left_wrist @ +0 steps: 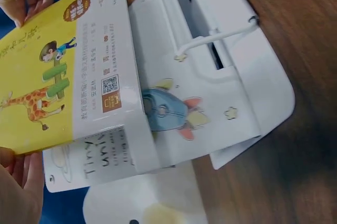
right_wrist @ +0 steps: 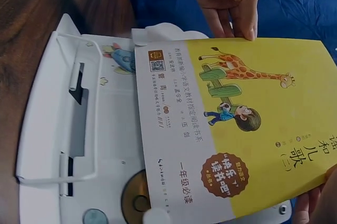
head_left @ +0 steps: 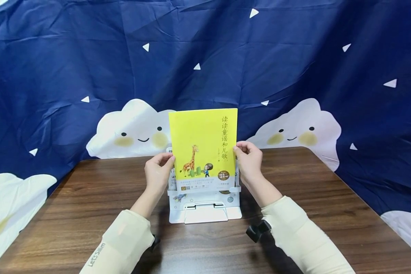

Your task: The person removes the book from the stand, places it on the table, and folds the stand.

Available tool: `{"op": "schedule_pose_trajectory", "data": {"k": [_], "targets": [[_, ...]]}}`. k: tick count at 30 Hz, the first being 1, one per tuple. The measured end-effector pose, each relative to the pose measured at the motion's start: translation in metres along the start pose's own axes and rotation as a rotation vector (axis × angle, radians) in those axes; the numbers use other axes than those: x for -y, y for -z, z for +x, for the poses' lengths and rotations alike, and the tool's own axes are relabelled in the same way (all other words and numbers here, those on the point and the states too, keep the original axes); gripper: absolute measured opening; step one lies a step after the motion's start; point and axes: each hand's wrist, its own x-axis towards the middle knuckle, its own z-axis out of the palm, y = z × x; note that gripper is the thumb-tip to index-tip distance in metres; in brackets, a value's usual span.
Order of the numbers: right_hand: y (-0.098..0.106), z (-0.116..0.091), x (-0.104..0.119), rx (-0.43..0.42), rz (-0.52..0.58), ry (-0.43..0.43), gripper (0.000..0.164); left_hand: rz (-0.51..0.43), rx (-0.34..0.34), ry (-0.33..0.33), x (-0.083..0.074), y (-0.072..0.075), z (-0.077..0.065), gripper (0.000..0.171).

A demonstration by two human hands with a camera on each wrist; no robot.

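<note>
A yellow book (head_left: 202, 140) with a giraffe and a child on its cover stands nearly upright at a white book stand (head_left: 205, 201). My left hand (head_left: 158, 169) pinches the book's left edge between thumb and fingers. On the opposite edge, my right hand (head_left: 249, 159) pinches it at a similar height. The book's white lower edge is at the stand's ledge; in the right wrist view the book (right_wrist: 237, 129) overlaps the stand's printed back plate (right_wrist: 113, 145). Whether it rests fully on the ledge I cannot tell. Most of the back plate is hidden behind the book.
The stand sits on a dark wooden table (head_left: 328, 213). Behind the table hangs a blue cloth (head_left: 205, 49) with white clouds and triangles. Black straps with small devices (head_left: 258, 230) are at both wrists, below cream sleeves (head_left: 305, 236).
</note>
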Motion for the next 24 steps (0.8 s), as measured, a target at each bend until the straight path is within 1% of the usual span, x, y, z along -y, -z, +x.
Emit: {"op": "schedule_pose_trajectory", "data": {"k": [1,2,3,4,5,6,8,9,10,11,12,16,20,22,24], "targets": [[0.001,0.002,-0.001,0.0,0.006,0.01,0.009,-0.007,-0.001,-0.005,-0.001,0.0,0.001,0.01],[0.002,0.002,0.002,0.018,0.046,0.026,0.008,-0.009,-0.004,-0.01,-0.003,0.0,0.001,0.01],[0.004,0.01,-0.009,0.031,0.084,0.051,0.009,-0.011,-0.003,-0.015,-0.006,0.0,0.001,0.01],[0.006,0.015,-0.014,0.037,0.106,0.062,0.009,-0.01,-0.004,-0.02,-0.007,-0.001,0.001,0.01],[0.008,0.024,-0.025,0.054,0.151,0.094,0.01,-0.014,-0.002,-0.025,-0.009,-0.001,0.001,0.01],[0.009,0.028,-0.028,0.059,0.165,0.095,0.011,-0.02,0.001,-0.029,-0.011,-0.001,0.001,0.01],[0.011,0.031,-0.027,0.063,0.151,0.111,0.011,-0.033,0.005,-0.036,-0.015,-0.002,0.001,0.01],[0.012,0.034,-0.028,0.046,0.107,0.112,0.01,-0.035,0.006,-0.041,-0.016,-0.002,0.001,0.01],[0.011,0.027,-0.015,0.036,0.066,0.1,0.009,-0.042,0.008,-0.044,-0.018,-0.003,0.001,0.01],[0.012,0.025,-0.007,0.039,0.052,0.098,0.008,-0.053,0.011,-0.047,-0.019,-0.004,0.001,0.009],[0.012,0.017,0.008,0.03,0.009,0.078,0.006,-0.066,0.015,-0.048,-0.021,-0.004,0.001,0.009],[0.015,0.008,0.034,0.048,0.006,0.058,0.005,-0.108,0.04,-0.04,-0.025,-0.007,0.003,0.009],[0.02,0.007,0.043,0.051,0.007,0.038,0.006,-0.129,0.069,-0.018,-0.031,-0.008,0.005,0.011],[0.025,0.012,0.04,0.057,0.002,0.041,0.006,-0.139,0.092,-0.007,-0.034,-0.009,0.006,0.011],[0.033,0.026,0.028,0.066,0.012,0.044,0.008,-0.171,0.129,-0.001,-0.038,-0.012,0.006,0.012]]}}
